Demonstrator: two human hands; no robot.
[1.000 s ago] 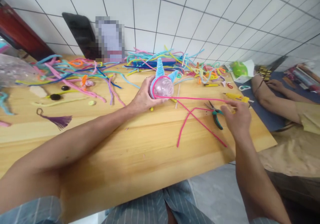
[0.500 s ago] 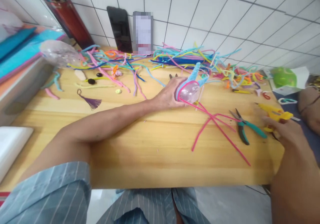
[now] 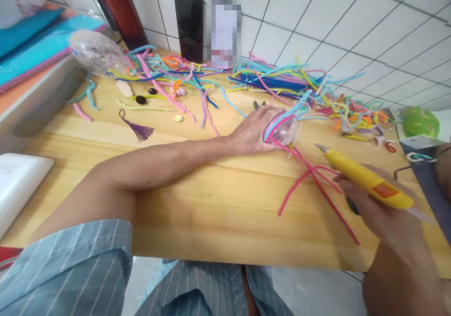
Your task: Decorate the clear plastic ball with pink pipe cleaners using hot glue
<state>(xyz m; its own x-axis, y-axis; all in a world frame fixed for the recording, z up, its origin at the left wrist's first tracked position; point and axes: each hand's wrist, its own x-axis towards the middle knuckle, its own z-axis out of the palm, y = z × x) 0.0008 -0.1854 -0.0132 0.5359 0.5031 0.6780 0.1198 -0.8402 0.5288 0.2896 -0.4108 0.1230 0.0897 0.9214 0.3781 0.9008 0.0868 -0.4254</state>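
My left hand (image 3: 253, 128) is closed around a clear plastic ball (image 3: 283, 132) edged with pink and light-blue pipe cleaners. A light-blue piece (image 3: 299, 102) sticks up from its top. Long pink pipe cleaners (image 3: 310, 168) trail from it, crossing each other over the table. In my right hand (image 3: 380, 212) is a yellow glue gun (image 3: 366, 177), its nozzle pointing left toward the ball, with a gap between them. The fingers wrap the glue gun's handle. Below the glue gun the pliers (image 3: 352, 205) are mostly hidden by my right hand.
Heaps of coloured pipe cleaners (image 3: 275, 82) line the back by the tiled wall, where two phones (image 3: 189, 25) lean. A purple tassel (image 3: 139, 130) and black oval pieces (image 3: 141, 100) lie left. A white box (image 3: 24, 184) stands at the left edge, a green round object (image 3: 421, 122) at far right.
My right hand has lifted the glue gun off the right side and brought it left, turning its nozzle toward the ball. My left hand still holds the ball, now tilted slightly. The view has shifted.
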